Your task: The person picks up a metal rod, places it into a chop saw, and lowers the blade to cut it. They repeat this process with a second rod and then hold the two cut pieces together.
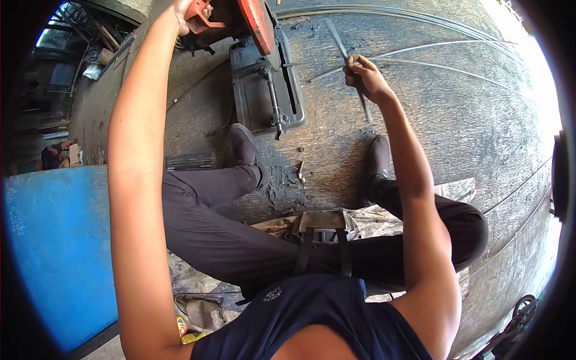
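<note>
At the top edge, my left hand (182,13) is closed around the orange-red handle (201,21) of a chop saw. The saw's red blade guard (257,25) is raised over its dark grey base (247,102). A vise screw (274,99) runs along that base. To the right of the saw, my right hand (367,79) grips a flat metal bar (337,41) near its middle. The bar slants above the floor, with its lower end near my right shoe (378,157). My left shoe (243,144) is beside the saw base.
Long thin metal rods (414,16) curve across the floor at upper right. Small metal pieces (301,168) and dark filings lie between my feet. A blue panel (60,240) stands at left, with short dark bars (189,162) nearby. Another person (55,156) is far left.
</note>
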Tool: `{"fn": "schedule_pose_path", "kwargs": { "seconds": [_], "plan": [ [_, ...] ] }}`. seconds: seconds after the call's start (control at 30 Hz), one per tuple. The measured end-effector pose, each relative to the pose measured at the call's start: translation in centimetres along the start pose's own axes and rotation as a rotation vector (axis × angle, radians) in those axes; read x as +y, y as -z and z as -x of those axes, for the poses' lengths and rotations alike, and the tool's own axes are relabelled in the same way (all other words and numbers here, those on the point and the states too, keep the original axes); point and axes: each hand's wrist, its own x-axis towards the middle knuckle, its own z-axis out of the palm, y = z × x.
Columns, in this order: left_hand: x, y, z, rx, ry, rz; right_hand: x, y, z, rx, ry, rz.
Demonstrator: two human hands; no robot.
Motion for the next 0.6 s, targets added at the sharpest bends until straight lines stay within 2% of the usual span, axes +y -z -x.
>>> {"fn": "schedule_pose_path", "kwargs": {
  "seconds": [0.07, 0.1, 0.13, 0.2, 0.23, 0.27, 0.33, 0.37, 0.47, 0.53, 0.6],
  "plan": [
    [0.0, 0.1, -0.1, -0.007, 0.000, 0.008, 0.2, -0.7, 0.4, 0.296, 0.021, -0.483],
    [0.0, -0.1, -0.2, -0.011, -0.002, 0.010, 1.7, 0.9, 0.3, 0.209, 0.099, -0.668],
    [0.0, -0.2, -0.1, -0.014, -0.005, 0.012, 3.6, 2.1, 0.3, 0.212, 0.101, -0.665],
    [-0.1, -0.3, -0.1, -0.018, -0.013, 0.014, 4.0, 1.7, 0.7, 0.197, 0.239, -0.848],
    [-0.2, -0.2, 0.0, -0.020, -0.018, 0.015, 4.2, 1.5, 0.9, 0.323, 0.206, -0.853],
    [-0.1, 0.1, 0.0, -0.022, -0.023, 0.016, 4.6, 1.3, 0.9, 0.328, 0.213, -0.793],
    [-0.2, 0.3, -0.1, -0.022, -0.031, 0.017, 5.3, 1.0, 0.8, 0.409, 0.091, -0.680],
    [-0.1, -0.3, 0.2, -0.020, -0.031, 0.018, 5.5, 0.0, 0.7, 0.483, 0.036, -0.508],
    [0.1, -1.2, 1.3, -0.010, -0.033, 0.022, 4.5, -0.9, 1.1, 0.507, -0.083, -0.369],
    [-1.1, -1.5, 2.1, 0.002, -0.033, 0.028, 3.6, -1.5, 1.1, 0.519, -0.064, -0.263],
    [-0.3, -0.7, 0.8, 0.006, -0.029, 0.037, 2.9, -0.6, 1.1, 0.442, -0.015, -0.163]
  ]
}}
